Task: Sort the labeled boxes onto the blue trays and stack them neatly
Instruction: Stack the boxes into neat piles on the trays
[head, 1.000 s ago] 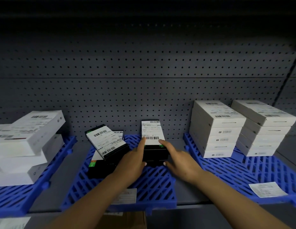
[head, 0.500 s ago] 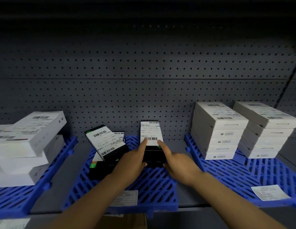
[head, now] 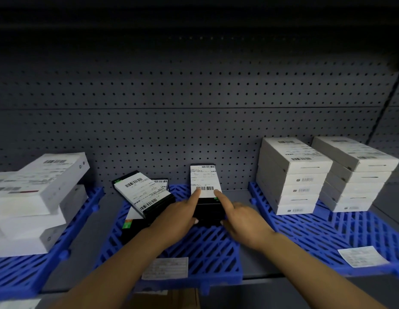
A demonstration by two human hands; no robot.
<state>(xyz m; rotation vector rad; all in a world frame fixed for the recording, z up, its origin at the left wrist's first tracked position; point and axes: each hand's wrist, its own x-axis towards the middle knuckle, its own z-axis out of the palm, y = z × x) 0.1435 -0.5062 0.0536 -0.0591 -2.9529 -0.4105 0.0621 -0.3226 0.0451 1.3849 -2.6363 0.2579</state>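
Judging by the shelf, you're past halfway but not finished. Right blue tray: two white stacks against the pegboard, square and tidy, so that one looks done; a loose paper label lies on its front right corner. Left blue tray: the white pile is skewed, top box twisted off the ones under it, so it needs restacking. Middle blue tray: the black heap on the left side is crooked, top box angled across the one beneath. Beside it, the black box stack with the barcode label on top is what you're working on now, sitting mid-tray towards the back. Your left hand has its index finger straight on the label and thumb against the near face; your right hand mirrors it, index on the label, thumb on the front. Both look like pressing and squaring, not gripping. Left to do: square that stack, then the black heap, then the left pile.
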